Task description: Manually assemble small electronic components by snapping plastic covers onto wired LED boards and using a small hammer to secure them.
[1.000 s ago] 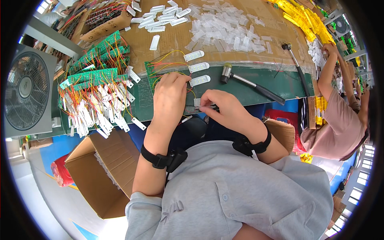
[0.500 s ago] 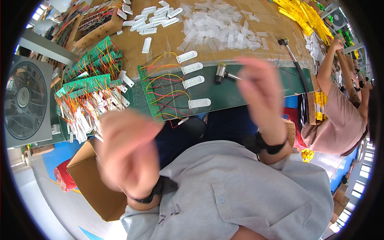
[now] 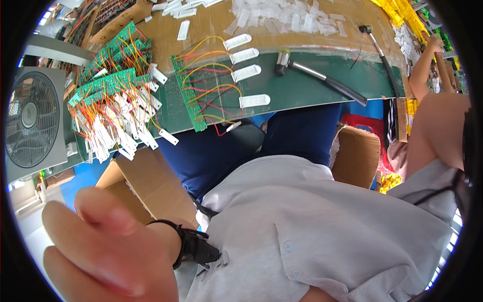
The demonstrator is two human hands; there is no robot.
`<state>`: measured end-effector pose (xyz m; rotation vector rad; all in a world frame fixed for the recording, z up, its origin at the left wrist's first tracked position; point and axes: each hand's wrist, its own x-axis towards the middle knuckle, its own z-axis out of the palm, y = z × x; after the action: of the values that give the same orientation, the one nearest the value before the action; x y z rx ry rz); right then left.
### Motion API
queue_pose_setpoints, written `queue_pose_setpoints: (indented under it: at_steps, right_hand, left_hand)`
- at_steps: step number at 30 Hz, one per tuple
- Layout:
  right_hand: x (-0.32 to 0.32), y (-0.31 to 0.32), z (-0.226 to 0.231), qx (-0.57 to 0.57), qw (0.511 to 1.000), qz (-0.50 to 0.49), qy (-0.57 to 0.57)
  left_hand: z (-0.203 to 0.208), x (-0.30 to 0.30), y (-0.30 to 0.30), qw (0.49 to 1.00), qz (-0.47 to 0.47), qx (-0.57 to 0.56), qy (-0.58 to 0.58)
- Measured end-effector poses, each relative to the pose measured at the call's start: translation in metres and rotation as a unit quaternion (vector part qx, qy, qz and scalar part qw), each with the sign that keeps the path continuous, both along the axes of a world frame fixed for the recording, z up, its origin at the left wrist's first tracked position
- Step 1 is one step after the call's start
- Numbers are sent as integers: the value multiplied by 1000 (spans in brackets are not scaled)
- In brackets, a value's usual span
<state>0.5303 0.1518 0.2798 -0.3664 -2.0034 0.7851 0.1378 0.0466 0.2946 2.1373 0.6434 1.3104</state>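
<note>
The single view came from a fisheye camera worn on the person's head, looking steeply down past the chest at the green bench edge (image 3: 322, 90) beyond the lap. Straight edges bowed toward the dark round rim. The left hand (image 3: 105, 251) was raised very close to the lens, large and blurred at the lower left; the right forearm (image 3: 435, 131) rose along the right rim, its hand out of view. A fan (image 3: 31, 126) sat at the far left.
</note>
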Motion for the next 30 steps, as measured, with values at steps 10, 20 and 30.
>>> queue_pose_setpoints:
  at_steps: [10,20,30]
  right_hand:
    - [-10,22,-20,-25,999,-46,-16]
    - [-19,57,0,28,994,-98,-45]
    - [-30,70,2,-5,983,-163,-80]
  left_hand:
    - [-34,69,10,966,-96,-25,-239]
    - [-10,65,-22,949,-27,-84,-302]
    - [-6,41,14,961,-237,-20,-139]
